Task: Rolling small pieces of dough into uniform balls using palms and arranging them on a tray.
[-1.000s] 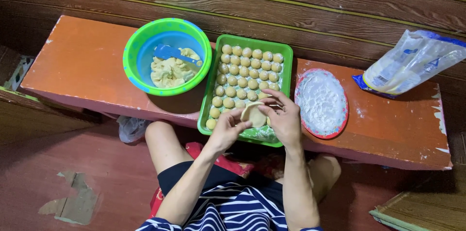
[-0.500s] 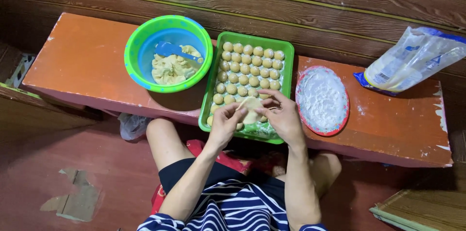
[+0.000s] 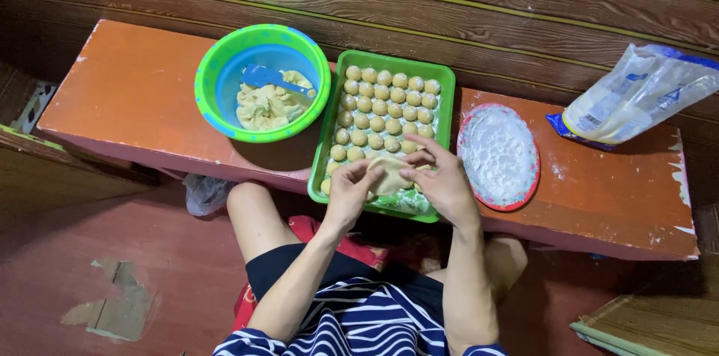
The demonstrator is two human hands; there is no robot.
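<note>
Left hand (image 3: 350,193) and right hand (image 3: 443,184) pinch flat pale dough disc (image 3: 389,175) above green rectangular plastic tray (image 3: 446,94); over-thinning risks tearing.

navy-and-white striped top (sleeveless, it seems), dark shorts, both forearms bare.

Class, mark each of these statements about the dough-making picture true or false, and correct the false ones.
1. Both hands hold a flat piece of dough. True.
2. The green tray holds rows of dough balls. True.
3. The round bowl is empty. False: it holds yellow filling and a blue spoon.
4. The floured plate lies left of the tray. False: it lies to the right.
5. A plastic bag lies at the bench's right end. True.
</note>
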